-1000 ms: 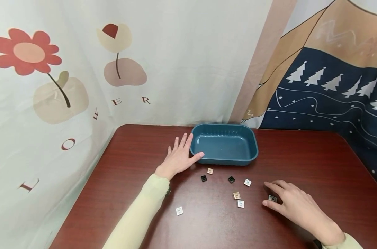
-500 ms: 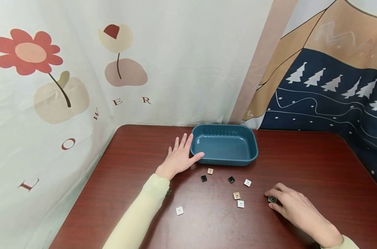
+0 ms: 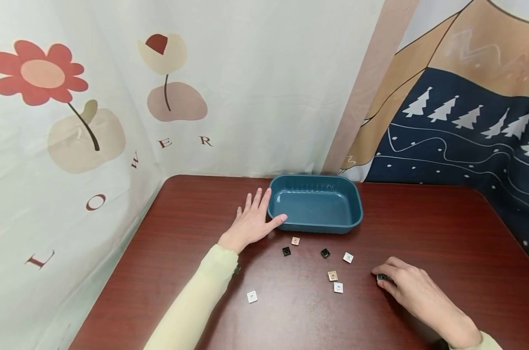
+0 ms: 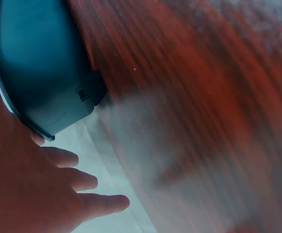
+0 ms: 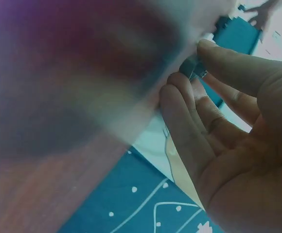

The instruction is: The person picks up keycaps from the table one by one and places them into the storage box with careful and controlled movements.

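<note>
With fingers spread, my left hand (image 3: pixel 249 222) rests against the left end of the blue plastic basin (image 3: pixel 314 227), its thumb over the near rim. In the left wrist view the basin's side wall (image 4: pixel 39 63) shows beside the hand (image 4: pixel 29 179). At the right of the table my right hand (image 3: pixel 417 289) pinches a small black keycap (image 3: pixel 381 277) between thumb and fingertips. The right wrist view shows this keycap (image 5: pixel 192 67) in the grip of the right hand (image 5: pixel 233 116), close over the table.
Between the hands lie two black keycaps (image 3: pixel 325 253), two beige keycaps (image 3: pixel 332 276) and several white keycaps (image 3: pixel 348 257), one of them, a white keycap (image 3: pixel 252 296), off to the front left. Printed curtains (image 3: pixel 255 97) hang behind the brown table (image 3: pixel 194 209).
My right thumb and fingers have drawn together on the black keycap, which stood between them untouched a second ago and now is tipped in the grip. The left hand has stayed at the basin.
</note>
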Motion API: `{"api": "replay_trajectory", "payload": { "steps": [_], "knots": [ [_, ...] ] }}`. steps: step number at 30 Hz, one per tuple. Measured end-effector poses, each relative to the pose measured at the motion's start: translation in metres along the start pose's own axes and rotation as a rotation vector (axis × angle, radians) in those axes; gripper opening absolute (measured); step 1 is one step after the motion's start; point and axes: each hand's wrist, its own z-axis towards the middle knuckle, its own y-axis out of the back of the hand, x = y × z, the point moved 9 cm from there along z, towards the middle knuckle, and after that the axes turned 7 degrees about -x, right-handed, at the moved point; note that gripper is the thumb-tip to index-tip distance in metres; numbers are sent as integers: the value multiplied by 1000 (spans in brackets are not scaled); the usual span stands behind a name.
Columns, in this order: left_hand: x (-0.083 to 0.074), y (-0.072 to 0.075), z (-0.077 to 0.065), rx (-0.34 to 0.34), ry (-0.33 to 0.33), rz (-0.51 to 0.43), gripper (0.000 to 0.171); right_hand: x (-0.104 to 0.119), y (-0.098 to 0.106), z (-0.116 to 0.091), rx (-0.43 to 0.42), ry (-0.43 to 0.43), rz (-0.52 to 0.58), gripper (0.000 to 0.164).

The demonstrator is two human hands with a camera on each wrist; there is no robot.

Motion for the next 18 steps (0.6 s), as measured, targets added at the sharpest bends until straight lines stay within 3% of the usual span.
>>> {"api": "replay_trajectory", "payload": {
  "steps": [10,18],
  "knots": [
    [-1,0,-1,9,4,-18,101,11,27,22,-206,93,8,32],
    [2,-1,0,11,11,-20,100,11,35,39,-252,47,63,32]
  ]
}}
